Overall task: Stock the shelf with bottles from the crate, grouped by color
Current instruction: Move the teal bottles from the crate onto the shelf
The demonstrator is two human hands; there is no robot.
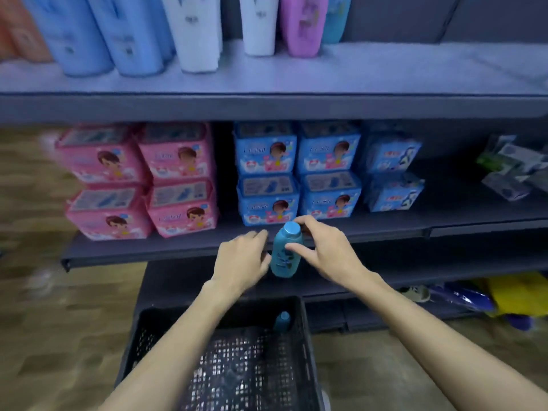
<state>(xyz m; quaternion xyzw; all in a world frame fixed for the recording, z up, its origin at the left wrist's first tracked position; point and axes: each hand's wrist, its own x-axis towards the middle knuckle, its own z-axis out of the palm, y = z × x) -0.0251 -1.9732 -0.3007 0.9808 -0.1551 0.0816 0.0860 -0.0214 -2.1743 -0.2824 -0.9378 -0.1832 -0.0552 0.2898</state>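
Teal bottle (286, 253) upright, long axis vertical, near the shelf (166, 247) front edge. Right hand (323, 250) pinching it, grip narrow; left hand (241, 262) just left, fingers relaxed. 1 bottle left in crate (302, 336).

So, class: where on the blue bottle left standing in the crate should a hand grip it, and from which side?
Probably from above, around the cap and neck of the blue bottle: it stands upright against the crate far wall, top exposed, body low inside.

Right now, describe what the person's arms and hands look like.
Both forearms are bare as far as the picture shows: no sleeves, gloves or watch. No rings or markings show on the left hand or the right hand, though the picture is slightly blurred.
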